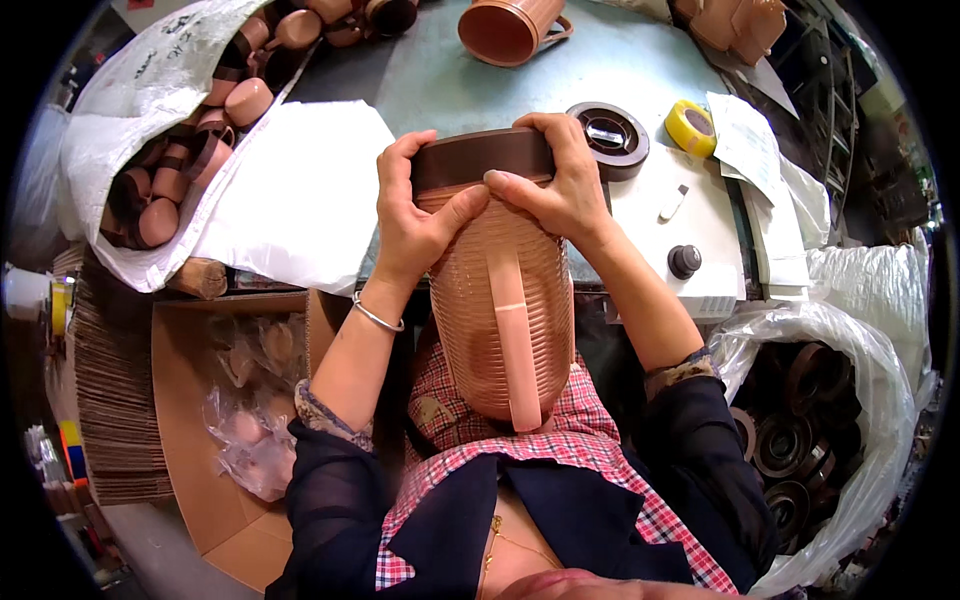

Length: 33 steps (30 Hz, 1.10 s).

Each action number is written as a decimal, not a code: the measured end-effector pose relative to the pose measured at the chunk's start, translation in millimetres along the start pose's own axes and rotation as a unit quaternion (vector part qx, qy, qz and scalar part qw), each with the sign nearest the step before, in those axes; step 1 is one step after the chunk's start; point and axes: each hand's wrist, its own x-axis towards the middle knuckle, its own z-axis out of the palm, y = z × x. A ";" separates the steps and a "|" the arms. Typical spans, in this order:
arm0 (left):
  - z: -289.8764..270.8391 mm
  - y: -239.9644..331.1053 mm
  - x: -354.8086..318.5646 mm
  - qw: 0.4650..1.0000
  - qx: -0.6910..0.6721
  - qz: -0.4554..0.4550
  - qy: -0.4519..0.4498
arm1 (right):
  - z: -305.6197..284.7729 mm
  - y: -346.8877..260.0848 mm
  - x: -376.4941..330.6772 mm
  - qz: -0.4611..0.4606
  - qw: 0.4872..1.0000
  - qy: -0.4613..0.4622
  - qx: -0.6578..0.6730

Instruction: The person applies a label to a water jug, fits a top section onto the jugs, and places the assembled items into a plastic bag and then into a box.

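Note:
A ribbed, see-through brown pitcher lies tipped toward me, its base at my lap. Its pink handle faces up. On its far end sits a dark brown lid. My left hand is wrapped round the lid's left side, the thumb pressed just below it. My right hand grips the lid's right side the same way, with the two thumbs close together near the top of the handle. Beyond my right hand, a round dark brown lid rests on the table.
Another pitcher lies at the table's far side. A white sack of pinkish-brown cups stands left. Below it, a cardboard box holds bagged pieces. Yellow tape and a black knob lie right, above a clear bag of dark lids.

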 end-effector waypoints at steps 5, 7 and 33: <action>-16.5 34.3 -64.1 0.988 0.116 -0.093 -0.046 | 24.2 -40.5 11.4 -0.044 0.992 -0.047 -0.109; -37.8 28.9 -91.2 0.986 -0.019 -0.157 -0.056 | 25.0 -34.4 7.4 0.063 0.984 -0.105 0.130; -82.4 -208.0 30.1 0.952 0.171 -0.186 0.173 | 1.1 62.3 21.6 0.059 0.881 0.039 0.467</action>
